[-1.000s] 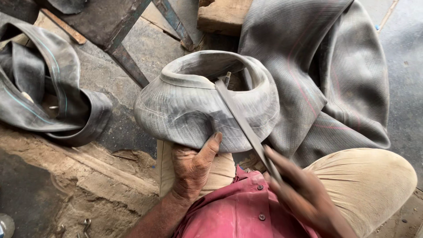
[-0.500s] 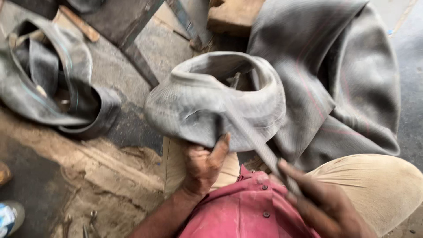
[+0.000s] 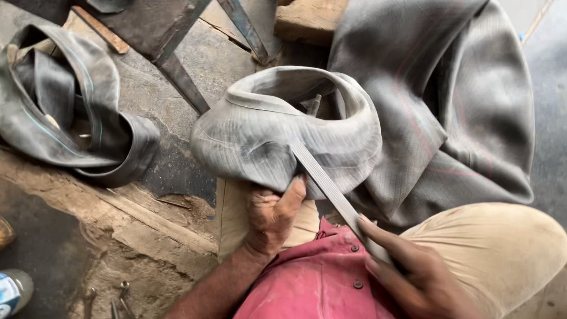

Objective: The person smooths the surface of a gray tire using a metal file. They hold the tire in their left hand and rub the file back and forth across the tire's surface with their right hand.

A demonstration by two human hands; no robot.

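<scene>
Left hand [image 3: 273, 214] now grips higher on tube [image 3: 283, 139], fingers clamped on its folded edge | right hand [image 3: 413, 274] fingers clamped on file [image 3: 336, 195] laid across tube | tube over lap

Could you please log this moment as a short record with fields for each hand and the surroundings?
Left hand: left hand grips the lower edge of a folded grey inner tube
Right hand: right hand holds a long flat metal file laid across the tube
Nearby: second inner tube on the ground, large rubber sheet behind
Posture: seated, knee raised
</scene>
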